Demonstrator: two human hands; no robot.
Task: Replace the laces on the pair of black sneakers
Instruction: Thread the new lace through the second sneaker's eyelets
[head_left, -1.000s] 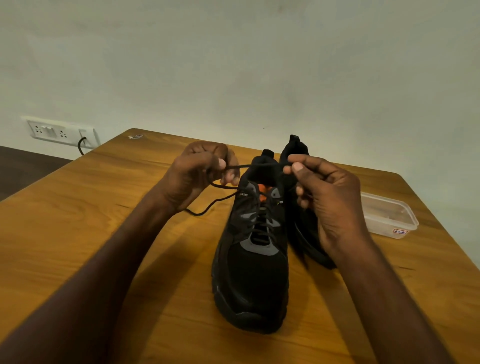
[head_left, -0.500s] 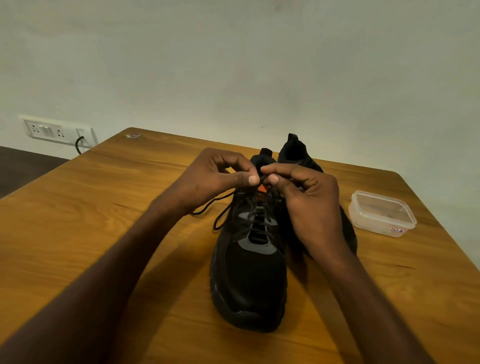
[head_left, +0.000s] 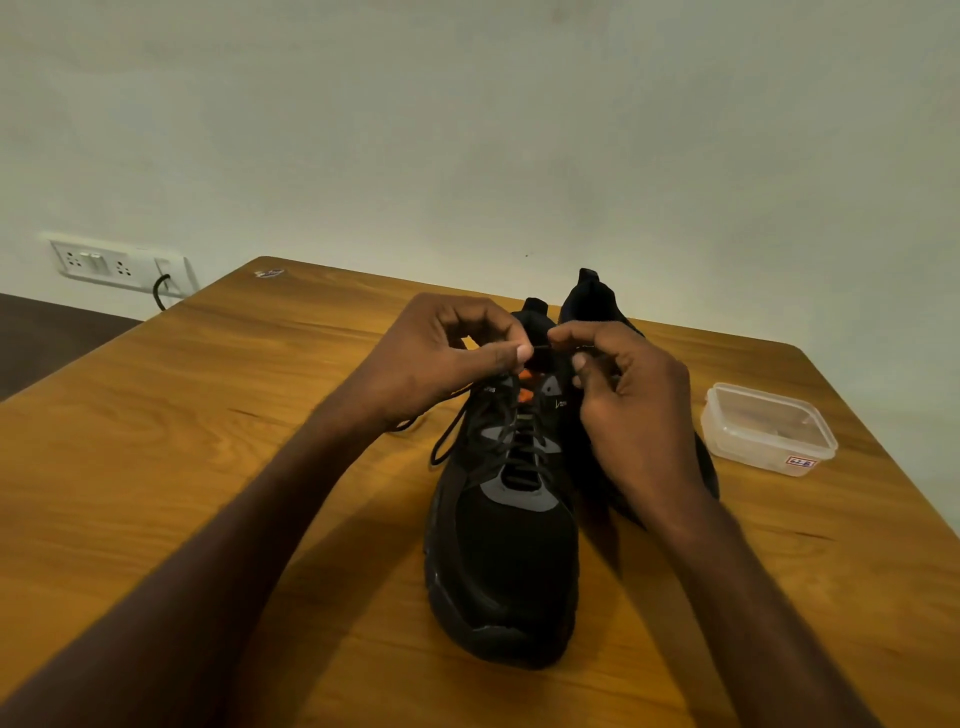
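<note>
The left hand (head_left: 457, 348) and right hand (head_left: 631, 395), spread wide a second ago, now meet over the near sneaker's (head_left: 506, 525) tongue, each pinching the black lace (head_left: 449, 439); likely knotting begins. Both sneakers stand mid-tabletop (head_left: 182, 441).

Both forearms are bare up to the frame edge, no sleeve is visible. The left hand (head_left: 441, 353) and the right hand (head_left: 628, 395) wear no glove, ring or watch. The fingernails are short.
</note>
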